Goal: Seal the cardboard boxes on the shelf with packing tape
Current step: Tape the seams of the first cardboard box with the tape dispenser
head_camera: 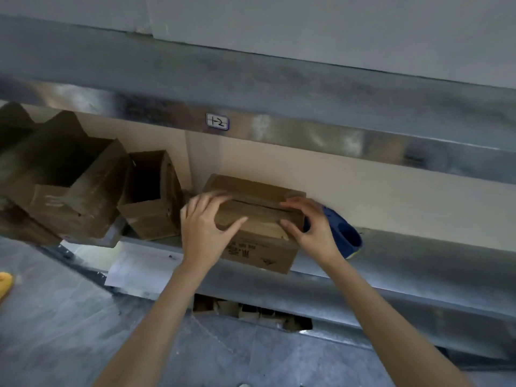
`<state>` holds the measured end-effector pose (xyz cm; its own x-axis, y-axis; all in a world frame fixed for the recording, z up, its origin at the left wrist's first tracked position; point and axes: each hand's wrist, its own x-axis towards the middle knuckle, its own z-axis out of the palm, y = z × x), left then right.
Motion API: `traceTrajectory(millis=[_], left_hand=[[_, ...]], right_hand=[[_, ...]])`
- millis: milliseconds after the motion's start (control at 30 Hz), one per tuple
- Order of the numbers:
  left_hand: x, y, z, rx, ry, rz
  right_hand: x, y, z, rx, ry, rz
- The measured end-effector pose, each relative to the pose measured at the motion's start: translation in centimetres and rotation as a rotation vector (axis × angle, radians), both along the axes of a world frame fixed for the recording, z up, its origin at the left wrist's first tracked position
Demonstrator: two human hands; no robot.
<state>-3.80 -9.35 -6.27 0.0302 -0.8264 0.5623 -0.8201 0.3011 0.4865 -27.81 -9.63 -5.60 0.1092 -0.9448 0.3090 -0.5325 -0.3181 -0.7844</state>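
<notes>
Centre of the frame: cardboard box (259,247) on the metal shelf (391,275), top flaps folded down with a gap between them.
Left hand (205,229): fingers spread flat on the flaps' left end, thumb extended along the box's front edge — no clasp.
Right hand (311,227): fingers laid over the right end, pressing, not clasping.
Just right: blue object (347,237), partly hidden.
Left of frame: 2 open boxes (150,196).

The left grip (203,230) and right grip (314,230) are bare, like both slim forearms (170,305).
</notes>
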Motion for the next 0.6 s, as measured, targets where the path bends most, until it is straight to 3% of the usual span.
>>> traceTrajectory(millis=[167, 300, 467, 600], left_hand=[[3.1, -2.4, 0.2, 0.236, 0.138, -0.159], [3.1, -2.6, -0.4, 0.229, 0.144, -0.145], [3.0, -3.1, -1.0, 0.164, 0.064, -0.146], [3.0, -3.3, -1.6, 0.17, 0.144, -0.21]], right_hand=[[0.4, -0.9, 0.7, 0.118, -0.036, 0.039], [1.8, -0.8, 0.9, 0.184, -0.059, 0.004], [2.7, -0.9, 0.2, 0.097, 0.192, -0.1], [3.0, -1.0, -0.3, 0.058, 0.278, -0.13]])
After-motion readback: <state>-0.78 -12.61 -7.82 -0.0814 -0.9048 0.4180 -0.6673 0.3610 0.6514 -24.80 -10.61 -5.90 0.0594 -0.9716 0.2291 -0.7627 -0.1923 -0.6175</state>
